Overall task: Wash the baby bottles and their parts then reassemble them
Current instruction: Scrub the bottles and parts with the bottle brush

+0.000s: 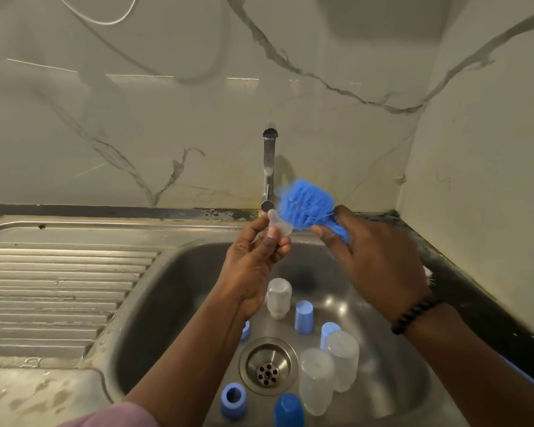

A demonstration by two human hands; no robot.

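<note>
- The left hand [253,257] was raised over the back half of the sink [154,303], thumb and fingers pinching a clear silicone teat [275,224] just below the tap [269,167].
- The right hand [379,257] gripped a blue bottle brush [305,203] by its lower end; the bristle head sat just right of the teat, close to it, contact not resolvable because of blur.
- A dark beaded bracelet [413,315] circled the right wrist.
- In the basin, three clear bottles stood upside down: one bottle [278,295] behind the drain [268,366], directly under the left wrist, and two bottles [342,359] touching side by side to the right of the drain.
- Blue parts lay round the drain: a cap [304,317] upright beside the rear bottle, a second cap [329,331] partly behind the right-hand pair, a ring [233,400] at the near left with its opening up, a darker cap [289,411] at the near edge, and a small blue piece [245,329] half hidden by the left forearm.
- Open room: the basin floor left of the drain was bare steel, and the ribbed drainboard [59,288] to the left carried nothing.
- Edges: the sink's right rim ran close under the right forearm against the dark tabletop [475,303] strip, with the marble wall [490,149] just beyond, leaving little room on that side.
</note>
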